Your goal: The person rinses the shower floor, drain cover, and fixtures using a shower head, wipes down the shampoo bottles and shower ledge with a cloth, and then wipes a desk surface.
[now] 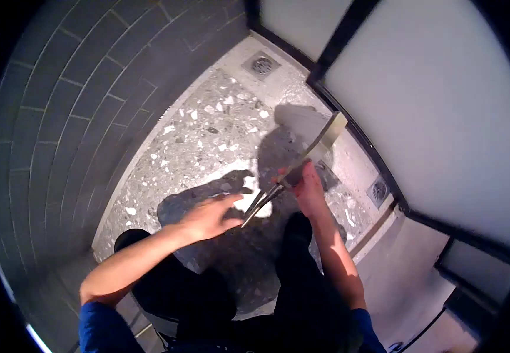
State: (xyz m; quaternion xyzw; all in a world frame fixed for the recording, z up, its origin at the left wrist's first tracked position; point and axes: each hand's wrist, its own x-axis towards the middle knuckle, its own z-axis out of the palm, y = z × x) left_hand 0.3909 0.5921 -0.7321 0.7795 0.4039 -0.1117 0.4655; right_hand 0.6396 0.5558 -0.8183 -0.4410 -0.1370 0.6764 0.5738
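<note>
"what is the right hand (308,185) doing?"

"it is closed round the middle of a long, slim tool (310,152), held tilted above the floor — its pale, wide end (338,122) up towards the framed panels, its dark, narrow end down by the left hand."

"and the left hand (211,216)?"

"fingers and thumb apart, right beside that narrow end. whether they touch it, one cannot tell."

"what lies beneath?"

"a speckled terrazzo floor (199,138), with the shadows of the arms and tool across it."

"and farther out?"

"a grey brick-tiled wall (72,106) on the left, black-framed frosted panels (437,112) on the right — and two floor drains (262,65) near the panels."
</note>
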